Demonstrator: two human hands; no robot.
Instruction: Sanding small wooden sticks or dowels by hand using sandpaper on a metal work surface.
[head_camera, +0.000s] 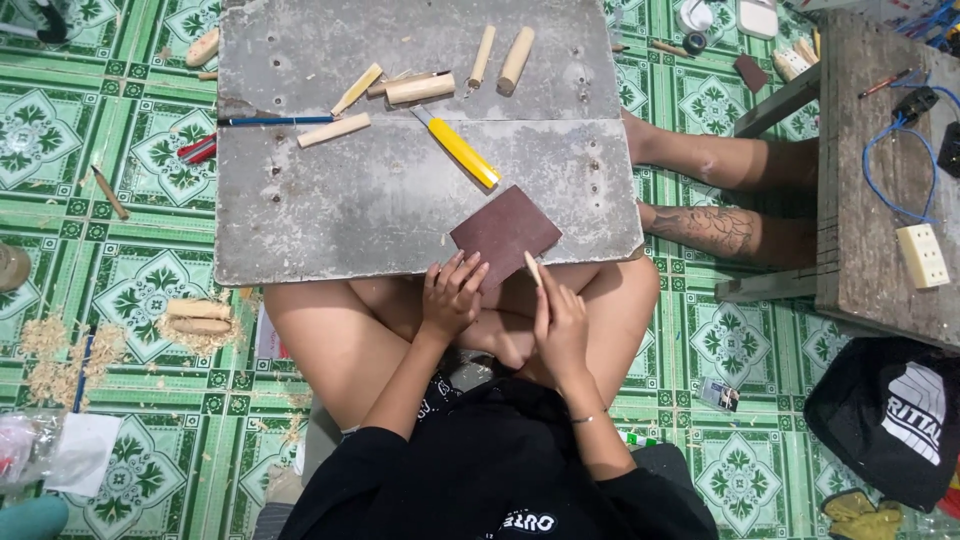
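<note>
The sandpaper sheet (505, 234) is a dark reddish-brown rectangle with a matte, grainy face. It lies flat at the near edge of the grey counter (330, 220), turned like a diamond, with 1 corner hanging just past the edge toward the person's lap. Its long axis runs diagonally, from the near left up to the far right. The left hand (452, 297) rests with its fingers spread on the sheet's near-left corner, pressing it down rather than clenching it. The right hand (560, 322) is closed around a small pale wooden piece (533, 268), whose tip stands just beside the sheet's near-right edge and points away from the person; whether it touches the sheet cannot be told. Farther out on the counter lie a yellow-handled knife (460, 150), angled from far left to near right, a blue pencil (275, 121) and several pale wooden dowels (420, 89). Wood shavings (60, 350) lie on the green tiled floor (130, 160).
</note>
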